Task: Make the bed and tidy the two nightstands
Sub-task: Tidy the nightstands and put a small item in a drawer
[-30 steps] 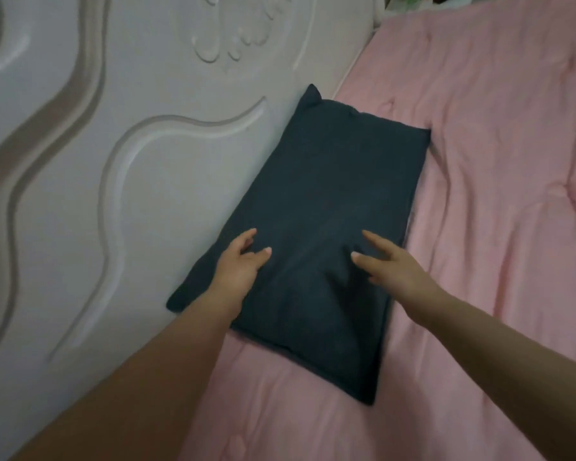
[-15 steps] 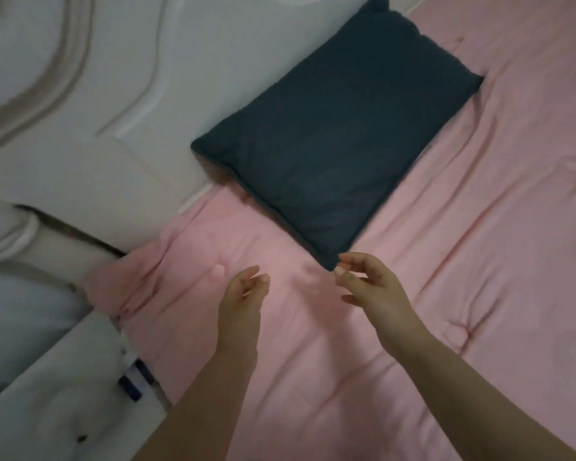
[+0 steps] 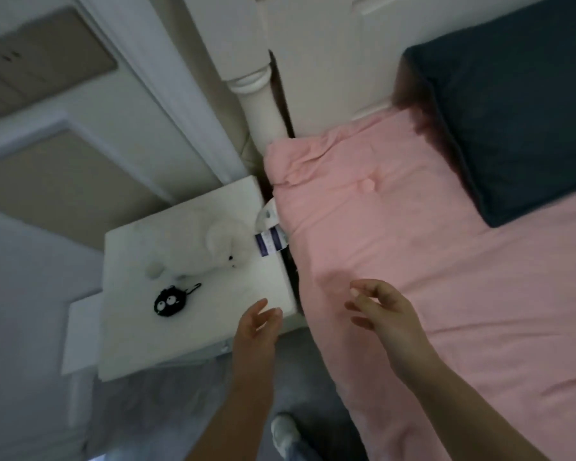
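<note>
A pink quilt (image 3: 429,247) covers the bed on the right. A dark blue pillow (image 3: 509,128) lies flat at the head, against the white headboard (image 3: 326,61). Left of the bed stands a white nightstand (image 3: 140,327). On it lie a white plush toy (image 3: 223,244), a small white ball (image 3: 154,270), a black fuzzy keychain with eyes (image 3: 169,301) and a striped tag or packet (image 3: 270,241) at the bed-side edge. My left hand (image 3: 256,324) hovers empty over the nightstand's near right corner. My right hand (image 3: 384,311) hangs empty over the quilt's left edge, fingers loosely curled.
A white bedpost (image 3: 256,104) rises between nightstand and headboard. A wall with beige panels (image 3: 64,181) runs behind the nightstand. Grey floor (image 3: 167,404) lies below, with my shoe (image 3: 285,434) near the bed's side.
Both hands have left the pillow and pulled back toward me. The view has swung left, so the nightstand and its objects are in sight.
</note>
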